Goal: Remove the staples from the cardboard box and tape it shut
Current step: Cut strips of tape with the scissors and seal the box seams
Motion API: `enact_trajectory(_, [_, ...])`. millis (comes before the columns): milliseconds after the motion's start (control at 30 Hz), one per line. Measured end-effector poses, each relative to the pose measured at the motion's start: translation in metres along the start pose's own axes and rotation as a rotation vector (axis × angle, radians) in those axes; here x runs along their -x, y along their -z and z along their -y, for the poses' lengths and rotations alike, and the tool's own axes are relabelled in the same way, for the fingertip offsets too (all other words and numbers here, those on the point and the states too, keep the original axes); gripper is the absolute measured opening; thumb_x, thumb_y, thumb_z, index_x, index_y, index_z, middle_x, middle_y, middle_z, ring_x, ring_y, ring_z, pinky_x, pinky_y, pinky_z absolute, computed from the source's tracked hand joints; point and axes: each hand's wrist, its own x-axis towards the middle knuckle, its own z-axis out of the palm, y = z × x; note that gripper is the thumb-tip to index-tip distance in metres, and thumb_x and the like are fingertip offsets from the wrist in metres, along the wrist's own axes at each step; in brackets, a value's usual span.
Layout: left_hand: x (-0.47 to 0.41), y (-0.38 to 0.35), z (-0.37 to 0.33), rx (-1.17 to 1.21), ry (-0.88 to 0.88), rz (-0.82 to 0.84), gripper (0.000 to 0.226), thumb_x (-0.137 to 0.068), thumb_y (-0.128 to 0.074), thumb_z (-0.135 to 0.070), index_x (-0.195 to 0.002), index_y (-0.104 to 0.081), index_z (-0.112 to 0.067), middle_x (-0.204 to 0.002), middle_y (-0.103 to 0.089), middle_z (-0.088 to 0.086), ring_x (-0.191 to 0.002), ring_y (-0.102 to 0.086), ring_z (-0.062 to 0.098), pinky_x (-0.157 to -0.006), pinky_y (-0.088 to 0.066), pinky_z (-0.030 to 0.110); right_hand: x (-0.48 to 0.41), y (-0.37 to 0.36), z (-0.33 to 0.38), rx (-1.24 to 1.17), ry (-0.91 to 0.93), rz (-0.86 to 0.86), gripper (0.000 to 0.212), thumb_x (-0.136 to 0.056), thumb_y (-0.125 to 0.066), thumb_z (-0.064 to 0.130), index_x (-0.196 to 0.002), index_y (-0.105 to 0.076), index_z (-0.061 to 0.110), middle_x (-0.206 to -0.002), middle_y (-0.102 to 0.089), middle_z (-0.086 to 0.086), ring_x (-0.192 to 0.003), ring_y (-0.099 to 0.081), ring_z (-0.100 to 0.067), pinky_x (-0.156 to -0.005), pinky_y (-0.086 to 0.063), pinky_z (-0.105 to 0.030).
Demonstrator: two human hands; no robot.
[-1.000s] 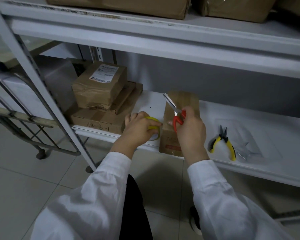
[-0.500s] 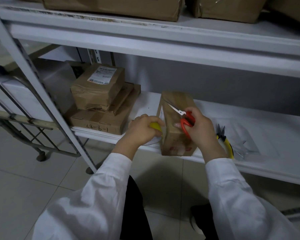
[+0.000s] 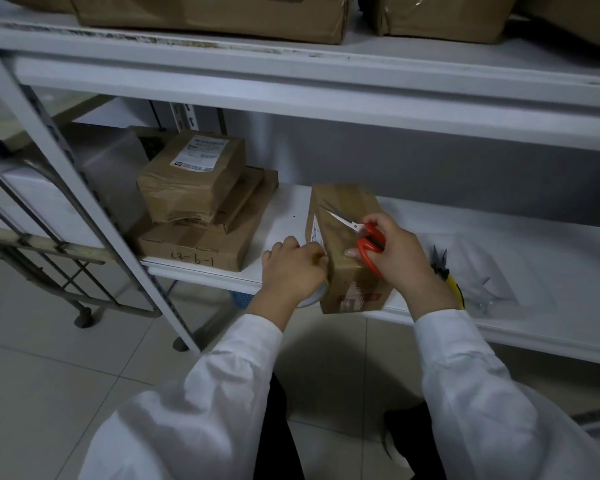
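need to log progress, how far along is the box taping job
Staple work looks done: the pliers lie set down on the shelf. Taping is in hand: the left hand holds the tape roll against the box, and the right hand grips the scissors over its top. Left: probably cut the tape and press the end down.

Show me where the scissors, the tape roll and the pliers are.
scissors (image 3: 354,226): head view, the pivot where the blades meet the red handles.
tape roll (image 3: 313,298): head view, its pale lower rim.
pliers (image 3: 439,263): head view, the black head above the yellow handles.
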Motion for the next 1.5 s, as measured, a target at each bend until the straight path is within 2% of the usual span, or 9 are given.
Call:
enact_trajectory(267, [0.001,-0.016,-0.018,0.023,0.036,0.054,0.033,-0.095,-0.033,-0.037,-0.117,-0.055,-0.025,-0.112,-0.058,0.006,-0.107,-0.052,0.028,-0.087,-0.036,0.037,0.01,-0.023,0.018,0.108,-0.023,-0.19,0.039,-0.088,-0.063,0.031,-0.123,-0.046,0.025,-0.107,-0.063,0.002,-0.097,-0.06,-0.02,-0.078,-0.047,-0.03])
enact_trajectory(433, [-0.005,-0.003,-0.005,0.531,0.089,0.268,0.028,-0.088,-0.058,-0.032,-0.114,-0.065,-0.023,-0.125,-0.058,0.001,-0.112,-0.054,0.022,-0.097,-0.044,0.033,0.013,-0.018,0.012,0.091,-0.038,-0.194,0.038,-0.089,-0.062,0.025,-0.125,-0.048,0.025,-0.119,-0.063,0.0,-0.107,-0.06,-0.023,-0.089,-0.048,-0.032])
enact_trajectory(533, [-0.006,0.002,0.003,0.619,0.1,0.35,0.035,-0.082,-0.069,-0.032,-0.116,-0.064,-0.024,-0.13,-0.053,0.001,-0.108,-0.05,0.019,-0.09,-0.042,0.029,0.011,-0.013,0.013,0.123,-0.04,-0.184,0.039,-0.088,-0.063,0.024,-0.125,-0.049,0.026,-0.121,-0.062,0.002,-0.11,-0.059,-0.021,-0.088,-0.046,-0.029])
enact_trajectory(933, [-0.003,0.008,-0.013,0.336,0.051,0.292,0.031,-0.091,-0.058,-0.028,-0.119,-0.063,-0.015,-0.124,-0.058,0.007,-0.111,-0.053,0.023,-0.091,-0.041,0.028,0.014,-0.016,0.018,0.161,-0.038,-0.148,0.035,-0.088,-0.063,0.028,-0.121,-0.05,0.028,-0.118,-0.063,0.005,-0.105,-0.06,-0.02,-0.084,-0.048,-0.03])
enact_trajectory(1000, [-0.003,0.006,-0.01,0.329,0.037,0.28,0.027,-0.091,-0.057,-0.026,-0.114,-0.065,-0.014,-0.114,-0.062,0.005,-0.098,-0.056,0.018,-0.083,-0.042,0.022,0.014,-0.016,0.018,0.153,-0.038,-0.146,0.033,-0.088,-0.062,0.027,-0.119,-0.051,0.028,-0.117,-0.063,0.005,-0.104,-0.06,-0.019,-0.08,-0.046,-0.028])
enact_trajectory(1067, [-0.003,0.005,-0.005,0.339,0.066,0.276,0.022,-0.091,-0.057,-0.025,-0.108,-0.066,-0.014,-0.103,-0.065,0.001,-0.086,-0.058,0.012,-0.077,-0.047,0.02,0.014,-0.015,0.018,0.15,-0.036,-0.154,0.033,-0.088,-0.063,0.026,-0.118,-0.051,0.027,-0.116,-0.063,0.004,-0.103,-0.06,-0.019,-0.08,-0.045,-0.027])
enact_trajectory(1200, [-0.002,0.002,0.004,0.47,0.15,0.286,0.024,-0.087,-0.062,-0.018,-0.108,-0.068,-0.008,-0.113,-0.067,0.014,-0.106,-0.062,0.03,-0.09,-0.048,0.034,0.013,-0.015,0.018,0.172,-0.032,-0.163,0.032,-0.088,-0.062,0.026,-0.118,-0.051,0.027,-0.114,-0.065,0.003,-0.101,-0.061,-0.019,-0.077,-0.041,-0.023])
enact_trajectory(1333, [0.001,-0.005,0.01,0.558,0.145,0.247,0.02,-0.083,-0.067,-0.03,-0.099,-0.07,-0.018,-0.101,-0.063,0.0,-0.094,-0.057,0.019,-0.083,-0.045,0.029,0.011,-0.015,0.016,0.144,-0.05,-0.163,0.033,-0.088,-0.062,0.025,-0.119,-0.052,0.027,-0.117,-0.064,0.004,-0.105,-0.06,-0.019,-0.078,-0.038,-0.022])
enact_trajectory(1500, [0.001,-0.01,0.011,0.75,0.106,0.134,0.012,-0.083,-0.069,-0.02,-0.071,-0.069,-0.024,-0.092,-0.067,0.004,-0.099,-0.062,0.025,-0.096,-0.049,0.037,0.008,-0.009,0.013,0.048,-0.079,-0.131,0.045,-0.086,-0.067,0.028,-0.126,-0.048,0.026,-0.125,-0.06,0.004,-0.115,-0.056,-0.019,-0.088,-0.039,-0.023])
